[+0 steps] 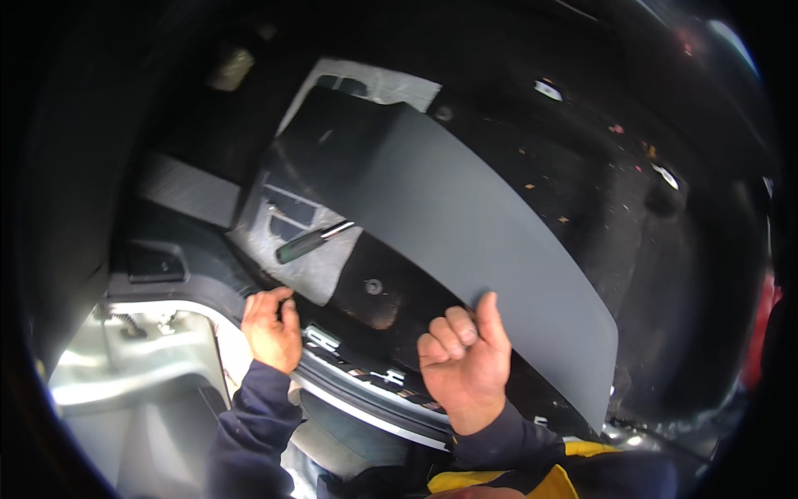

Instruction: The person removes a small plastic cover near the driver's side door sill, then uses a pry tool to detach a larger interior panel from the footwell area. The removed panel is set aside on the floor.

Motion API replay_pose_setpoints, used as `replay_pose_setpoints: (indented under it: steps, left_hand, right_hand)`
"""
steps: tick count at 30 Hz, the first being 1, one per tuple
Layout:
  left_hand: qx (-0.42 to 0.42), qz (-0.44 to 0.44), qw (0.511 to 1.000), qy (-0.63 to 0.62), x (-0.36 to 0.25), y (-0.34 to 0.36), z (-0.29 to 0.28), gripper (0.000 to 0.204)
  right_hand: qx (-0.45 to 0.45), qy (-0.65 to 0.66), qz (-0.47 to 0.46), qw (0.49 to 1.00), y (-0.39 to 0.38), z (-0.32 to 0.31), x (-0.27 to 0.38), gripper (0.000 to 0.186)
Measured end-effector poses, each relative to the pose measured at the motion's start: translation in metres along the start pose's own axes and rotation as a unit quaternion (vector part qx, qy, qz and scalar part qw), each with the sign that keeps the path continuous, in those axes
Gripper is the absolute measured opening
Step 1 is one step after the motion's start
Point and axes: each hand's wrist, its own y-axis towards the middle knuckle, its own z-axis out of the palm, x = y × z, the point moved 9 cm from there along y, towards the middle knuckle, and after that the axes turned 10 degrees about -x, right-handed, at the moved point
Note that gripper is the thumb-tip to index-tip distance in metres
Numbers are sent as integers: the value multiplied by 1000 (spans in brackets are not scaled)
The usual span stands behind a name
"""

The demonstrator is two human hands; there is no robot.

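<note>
My left hand (273, 328) rests at the lower end of the black plastic side trim (208, 249), its fingers curled over the edge and the thumb close to them. My right hand (467, 366) is palm up beside the near edge of a long grey panel (474, 195). Its fingers are loosely curled, the thumb stands apart, and nothing shows in the palm. The panel lies slantwise across the dark cargo floor. A dark-handled screwdriver (303, 246) lies left of it, the shaft's far end hidden under the panel, on a silvery sheet (316, 279).
Below my hands runs a curved sill (374, 399) with a pale edge and metal loops (322, 339). Small bits of debris (563, 219) dot the dark floor at right. At lower left is pale, shiny bodywork (141, 366). A grey strip (189, 190) crosses the left side.
</note>
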Motion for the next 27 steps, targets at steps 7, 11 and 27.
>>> replay_pose_setpoints:
  steps: [7,11,27]
  left_hand:
    - [33,-59,998,4,7,-5,6,17]
    - [31,-60,998,6,7,-5,6,16]
    - [33,-45,998,13,9,-8,8,17]
  right_hand:
    - [50,-28,0,998,-3,2,1,58]
    - [44,-20,-2,999,-3,2,1,44]
    - [-48,-44,-20,998,-3,-7,3,41]
